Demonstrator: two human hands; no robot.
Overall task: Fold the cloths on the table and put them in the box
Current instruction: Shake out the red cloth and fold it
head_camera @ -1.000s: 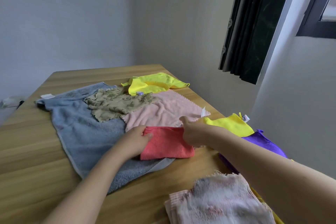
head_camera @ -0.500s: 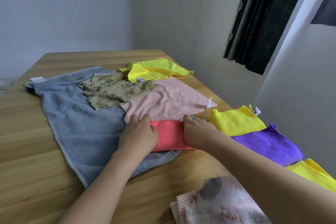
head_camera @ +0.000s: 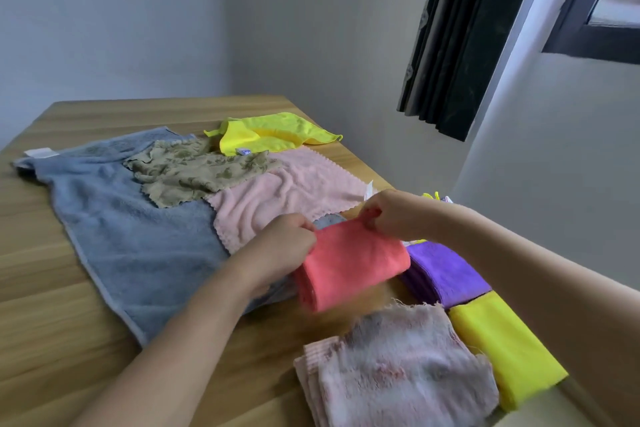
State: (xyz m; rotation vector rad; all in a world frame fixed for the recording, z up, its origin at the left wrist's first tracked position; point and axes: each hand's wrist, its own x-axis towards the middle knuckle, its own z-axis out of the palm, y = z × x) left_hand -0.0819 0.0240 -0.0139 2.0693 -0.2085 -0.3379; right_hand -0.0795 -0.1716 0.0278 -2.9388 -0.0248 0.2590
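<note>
Currently both hands, left hand [head_camera: 284, 246] and right hand [head_camera: 388, 215], pinch the folded coral cloth's [head_camera: 353, 263] top corners, lifting it off the counter [head_camera: 52, 322], presumably to keep the fold intact.

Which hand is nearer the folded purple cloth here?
Right. The right hand pinches the coral cloth at its far right corner, just above the purple cloth. The left hand grips the coral cloth's left edge, on the side away from it.

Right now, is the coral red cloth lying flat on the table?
No: both hands, the left hand and the right hand, pinch the coral red cloth by its upper corners and hold it lifted, folded over.
</note>
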